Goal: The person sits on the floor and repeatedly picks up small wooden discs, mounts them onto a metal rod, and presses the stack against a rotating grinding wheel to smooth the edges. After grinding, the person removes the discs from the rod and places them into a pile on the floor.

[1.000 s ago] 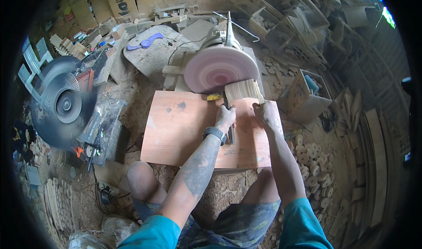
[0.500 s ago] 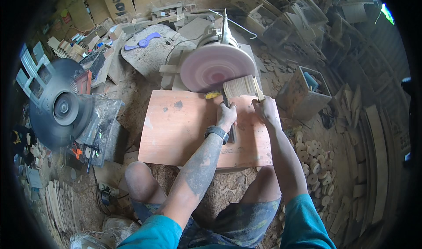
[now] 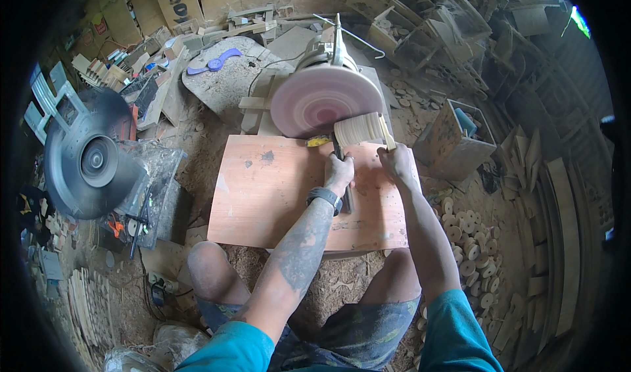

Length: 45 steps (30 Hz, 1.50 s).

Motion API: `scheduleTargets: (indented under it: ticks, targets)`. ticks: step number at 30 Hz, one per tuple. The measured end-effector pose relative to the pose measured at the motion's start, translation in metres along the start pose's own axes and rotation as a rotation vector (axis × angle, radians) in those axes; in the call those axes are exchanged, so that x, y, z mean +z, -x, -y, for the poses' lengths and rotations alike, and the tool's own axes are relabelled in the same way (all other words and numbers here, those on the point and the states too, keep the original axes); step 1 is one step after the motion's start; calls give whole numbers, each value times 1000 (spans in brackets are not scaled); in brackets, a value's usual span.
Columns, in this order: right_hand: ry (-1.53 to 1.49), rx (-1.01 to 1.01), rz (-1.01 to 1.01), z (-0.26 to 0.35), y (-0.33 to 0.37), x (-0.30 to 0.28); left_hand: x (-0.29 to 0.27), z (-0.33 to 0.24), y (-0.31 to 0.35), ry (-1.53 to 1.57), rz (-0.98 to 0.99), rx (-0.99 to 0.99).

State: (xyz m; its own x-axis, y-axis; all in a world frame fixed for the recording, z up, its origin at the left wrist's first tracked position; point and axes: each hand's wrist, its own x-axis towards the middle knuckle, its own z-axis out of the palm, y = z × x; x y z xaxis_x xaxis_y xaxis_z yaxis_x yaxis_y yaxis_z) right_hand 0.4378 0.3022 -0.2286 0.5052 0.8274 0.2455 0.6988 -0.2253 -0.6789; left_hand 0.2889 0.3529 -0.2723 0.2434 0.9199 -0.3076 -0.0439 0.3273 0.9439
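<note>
A stack of round wooden discs [image 3: 358,129] lies on its side against the lower right face of a large sanding disc [image 3: 326,102]. My left hand [image 3: 339,173] is closed around a dark bar [image 3: 349,202] at the stack's left end. At the other end, my right hand [image 3: 396,162] grips a pale wooden strip [image 3: 386,133]. Both hands are over a reddish wooden board [image 3: 263,188] in front of the sanding disc. A small yellow piece [image 3: 319,140] rests beside the stack, at the foot of the sanding disc. My fingertips are partly hidden.
A fan [image 3: 97,162] with blurred blades stands on the left. Loose wooden wheels [image 3: 472,250] are heaped on the floor to the right, below an open wooden box [image 3: 458,140]. A purple fan blade [image 3: 214,64] lies on a dusty panel [image 3: 230,86]. Scrap wood piles up behind.
The fan's blurred blades show in a different position. My hands and the stack of discs stay nearly in place against the sanding disc.
</note>
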Motion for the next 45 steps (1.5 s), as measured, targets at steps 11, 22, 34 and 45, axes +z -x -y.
scheduleTargets:
  ticks: [11, 22, 34, 45]
  targets:
    - [13, -42, -7, 1, 2, -3, -2, -1, -1, -65, 13, -15]
    - [-26, -68, -24, -11, -6, 8, -2, -2, 0, -10, 0, 7]
    - [-12, -116, -52, -10, -6, 6, -6, -15, 13, -82, 5, 9]
    - [1, -122, -5, 5, -6, -7, -9, -5, 5, -105, 41, 65]
